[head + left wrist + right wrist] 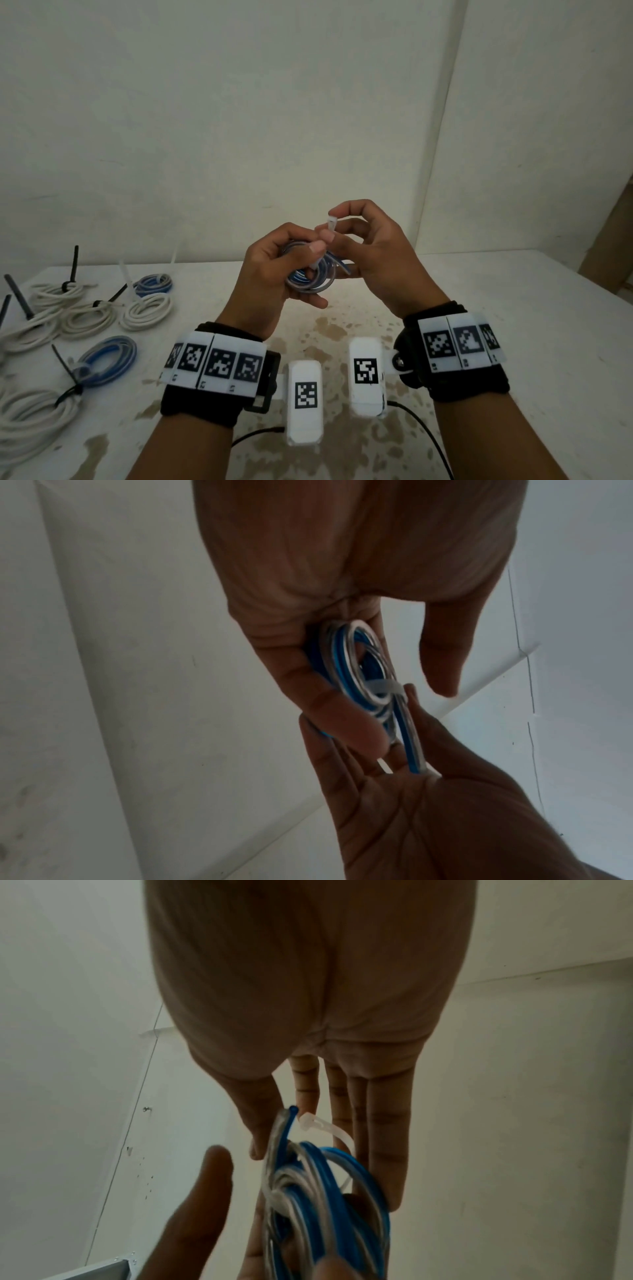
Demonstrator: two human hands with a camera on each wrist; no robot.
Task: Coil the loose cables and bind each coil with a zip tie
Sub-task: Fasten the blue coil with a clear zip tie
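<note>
A small coil of blue and clear cable is held up above the white table. My left hand grips the coil, with fingers and thumb curled round its loops. A white zip tie rises from the coil. My right hand pinches the tie near its head between thumb and forefinger. The left wrist view shows the tie's strap crossing the coil. In the right wrist view the tie's head sits just above the coil, beside a loose cable end.
Several bound coils lie at the table's left: white ones with black ties sticking up, and blue ones. A pale wall stands close behind the table. Thin black leads trail from my wrist cameras.
</note>
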